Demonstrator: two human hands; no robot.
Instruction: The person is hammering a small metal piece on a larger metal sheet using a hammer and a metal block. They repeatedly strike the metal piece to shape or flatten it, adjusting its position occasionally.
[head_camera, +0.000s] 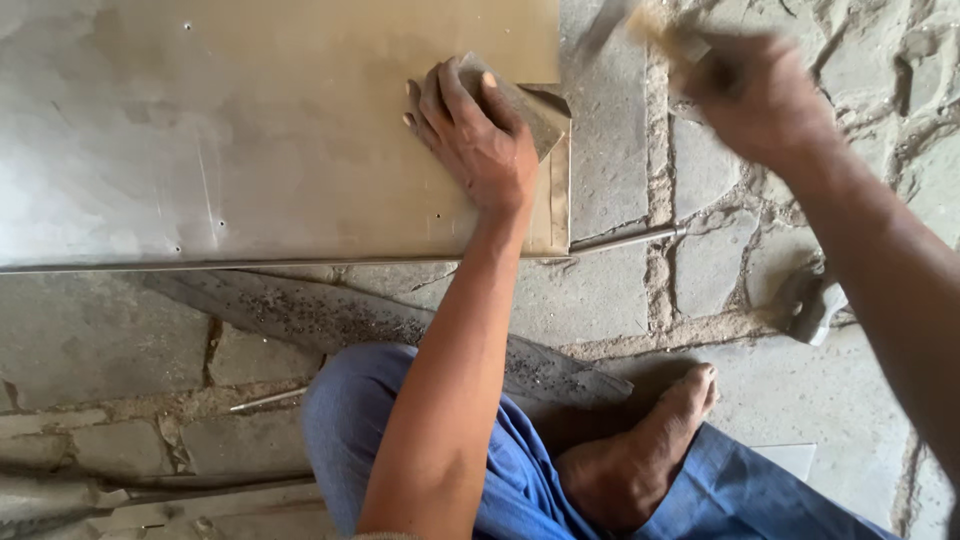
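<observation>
- Across the upper left and middle of the frame lies the metal sheet (250, 130), dull grey-gold, smooth, with a few small punched holes and faint scratches; its near edge runs as a straight line over the stone floor (620, 310).
- At the sheet's right end, upper middle of the frame, one corner flap (535, 110) is bent up and folded back over the surface, and a narrow folded strip runs down the right edge below it.
- My left hand (475, 135) lies flat on that corner, fingers close together and pointing to the upper left, the palm pressing the sheet down; the flap pokes out just to the right of my knuckles, touching them.
- My right hand (755, 90) is in the upper right of the frame, off the sheet and above the floor, closed around a wooden handle (665, 30). It is blurred, and I cannot make out the head of the tool.
- A thin metal rod (630, 240) lies on the floor just beside the sheet's lower right corner.
- Further right, at mid-height, a hammer (815, 305) rests on the stones, well apart from both hands.
- At the bottom of the frame are my blue trousers (520, 480) and bare foot (650, 440).
</observation>
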